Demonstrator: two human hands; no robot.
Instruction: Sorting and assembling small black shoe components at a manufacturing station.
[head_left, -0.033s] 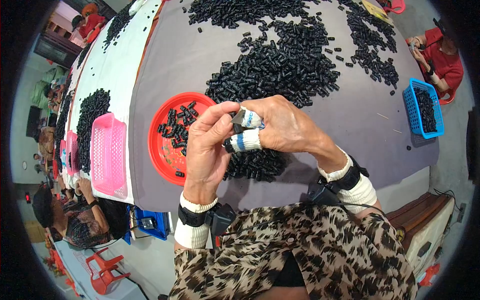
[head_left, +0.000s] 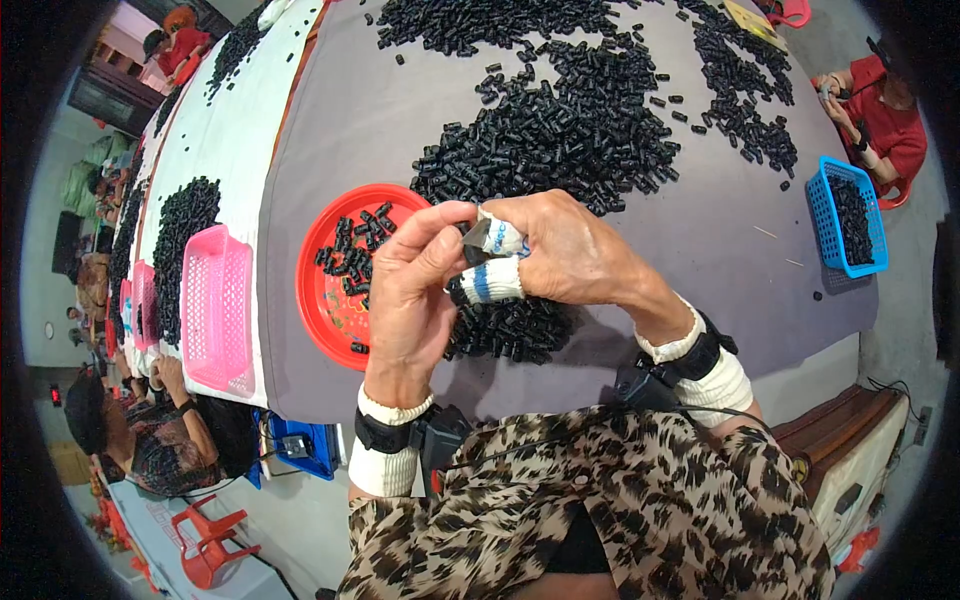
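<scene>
My left hand (head_left: 412, 275) is closed, thumb and forefinger pinched at what seems to be a small black cylindrical part, mostly hidden by the fingers. Against it, my right hand (head_left: 575, 245) is curled round a small grey blade-like piece (head_left: 477, 240). White wrapping with blue marks covers the right thumb tip, and a white band with a blue stripe (head_left: 492, 281) sits on a finger below. Under both hands lies a pile of black cylindrical parts (head_left: 515, 330). Left of them, a round red tray (head_left: 312, 305) holds more of these parts.
Large heaps of black parts (head_left: 560, 130) cover the grey-covered table (head_left: 340, 120) beyond my hands. A pink basket (head_left: 215, 310) stands at the left on a white cloth, a blue basket (head_left: 850, 215) of parts at the right edge. Co-workers sit to the left and right.
My left hand has shifted very slightly to the left. Otherwise the two frames look alike.
</scene>
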